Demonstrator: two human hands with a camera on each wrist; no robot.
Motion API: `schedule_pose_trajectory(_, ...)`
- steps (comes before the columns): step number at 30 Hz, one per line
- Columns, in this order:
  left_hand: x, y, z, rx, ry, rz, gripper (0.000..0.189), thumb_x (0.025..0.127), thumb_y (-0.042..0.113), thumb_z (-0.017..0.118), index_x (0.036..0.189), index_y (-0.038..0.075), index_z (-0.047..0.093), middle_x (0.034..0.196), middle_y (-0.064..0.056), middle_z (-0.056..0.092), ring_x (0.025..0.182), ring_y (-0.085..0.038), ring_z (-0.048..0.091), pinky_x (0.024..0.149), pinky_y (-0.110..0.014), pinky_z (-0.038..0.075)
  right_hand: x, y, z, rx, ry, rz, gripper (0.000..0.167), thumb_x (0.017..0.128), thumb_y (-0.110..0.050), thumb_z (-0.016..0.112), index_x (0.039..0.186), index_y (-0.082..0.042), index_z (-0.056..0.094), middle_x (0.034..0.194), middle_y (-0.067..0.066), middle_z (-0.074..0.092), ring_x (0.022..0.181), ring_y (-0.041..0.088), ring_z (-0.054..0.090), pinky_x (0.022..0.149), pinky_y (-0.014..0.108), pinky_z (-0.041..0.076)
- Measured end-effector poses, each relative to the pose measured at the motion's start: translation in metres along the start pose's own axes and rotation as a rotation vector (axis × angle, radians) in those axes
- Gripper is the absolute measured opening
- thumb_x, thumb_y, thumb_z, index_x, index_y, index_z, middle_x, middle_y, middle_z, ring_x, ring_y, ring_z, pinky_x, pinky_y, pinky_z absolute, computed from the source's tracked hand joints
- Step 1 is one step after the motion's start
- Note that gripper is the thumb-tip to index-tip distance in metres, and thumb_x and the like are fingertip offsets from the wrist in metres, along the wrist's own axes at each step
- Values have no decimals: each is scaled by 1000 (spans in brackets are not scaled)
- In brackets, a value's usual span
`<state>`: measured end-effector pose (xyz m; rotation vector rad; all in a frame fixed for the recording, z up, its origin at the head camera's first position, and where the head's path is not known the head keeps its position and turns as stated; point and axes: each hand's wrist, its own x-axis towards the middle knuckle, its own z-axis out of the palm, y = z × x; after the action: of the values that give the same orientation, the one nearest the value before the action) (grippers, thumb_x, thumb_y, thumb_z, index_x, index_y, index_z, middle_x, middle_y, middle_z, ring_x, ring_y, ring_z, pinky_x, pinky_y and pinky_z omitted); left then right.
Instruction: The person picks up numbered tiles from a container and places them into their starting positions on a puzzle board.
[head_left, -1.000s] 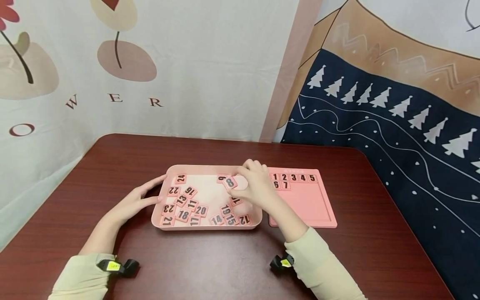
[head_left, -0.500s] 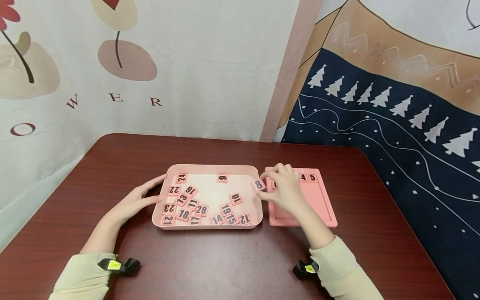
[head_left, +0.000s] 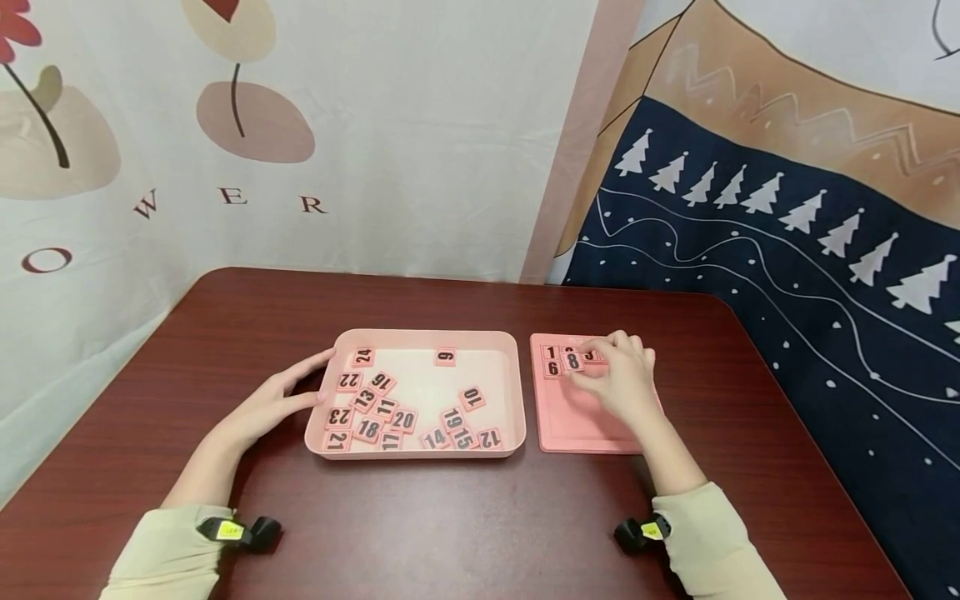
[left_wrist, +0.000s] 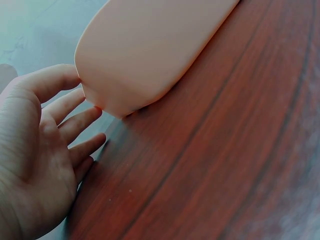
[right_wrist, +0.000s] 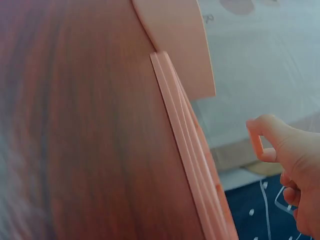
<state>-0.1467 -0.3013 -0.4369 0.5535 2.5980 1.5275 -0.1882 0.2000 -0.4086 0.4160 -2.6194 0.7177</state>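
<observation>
Between the thumb and fingers of my right hand [head_left: 628, 382] is the number 8 tile [head_left: 573, 361], small and pink-edged. In the right wrist view this tile [right_wrist: 256, 144] is seen edge-on, above the pink board [head_left: 581, 421]. Tiles 1 [head_left: 551, 352] and 6 [head_left: 552, 368] lie at the board's upper left; the hand and the 8 cover others there. My left hand [head_left: 264, 406] rests its fingertips on the left end of the pink tray [head_left: 427, 455]. From the left wrist, its extended fingers [left_wrist: 80, 120] touch the tray's outer wall [left_wrist: 125, 55].
Several loose number tiles lie in the tray, such as the 9 [head_left: 445, 357] near its back wall and the 10 [head_left: 472, 398] at right. Tray and board stand side by side on a dark red wooden table [head_left: 420, 533]. Printed curtains [head_left: 420, 167] hang behind.
My right hand has carried the 8 tile rightward from the tray, past its right rim, to over the board's upper left. My left hand has stayed at the tray's left end.
</observation>
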Motion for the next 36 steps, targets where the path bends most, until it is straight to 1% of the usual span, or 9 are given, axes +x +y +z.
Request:
schedule_pose_trajectory(5,0,-1,0,6,4,-2,62,93,14,62,149,11,35,151,-13,32,132,4,23,95,-7,20,-1,16,0,-32,-44,91,37,68,-32,83,97,-13,70,98,13,55,91,29,42,77,48,25)
schedule_pose_trajectory(10,0,-2,0,9,7,7,62,93,14,62,149,10,35,151,-14,33,131,5,24,95,-7,20,-5,28,2,-54,-63,158,37,70,-33,83,97,-11,70,105,13,55,94,32,42,79,50,24)
schedule_pose_trajectory(12,0,-2,0,4,6,13,62,93,13,62,149,10,35,151,-14,33,131,5,24,95,-7,20,-6,32,2,-58,-71,182,37,71,-33,83,97,-10,70,105,13,54,94,33,41,78,50,23)
schedule_pose_trajectory(16,1,-3,1,-4,3,23,62,93,12,62,149,9,36,150,-15,33,131,5,25,96,-7,20,-8,35,3,-78,-100,223,38,71,-35,84,97,-10,70,98,12,52,93,32,41,77,49,23)
schedule_pose_trajectory(20,0,-3,0,0,7,12,62,93,13,62,149,10,35,151,-15,33,131,5,25,95,-7,20,-8,37,5,-94,-129,240,38,72,-36,83,98,-10,71,100,13,53,94,32,41,77,49,24)
schedule_pose_trajectory(23,0,-2,0,4,10,5,62,93,14,63,149,10,35,150,-14,33,130,5,25,95,-7,21,-8,38,6,-100,-132,243,38,72,-37,83,98,-11,72,101,14,54,95,33,42,77,49,24)
schedule_pose_trajectory(31,-1,-2,0,1,6,13,62,93,13,62,149,9,35,151,-15,33,131,5,25,95,-7,21,-8,36,4,-147,-152,229,41,74,-37,82,102,-8,73,100,14,55,93,33,43,78,50,25)
schedule_pose_trajectory(36,0,-2,0,3,3,15,62,93,13,62,149,10,35,151,-14,33,131,5,25,95,-7,21,-8,34,-1,-167,-166,221,36,75,-35,81,99,-9,73,98,15,56,90,33,44,76,49,27)
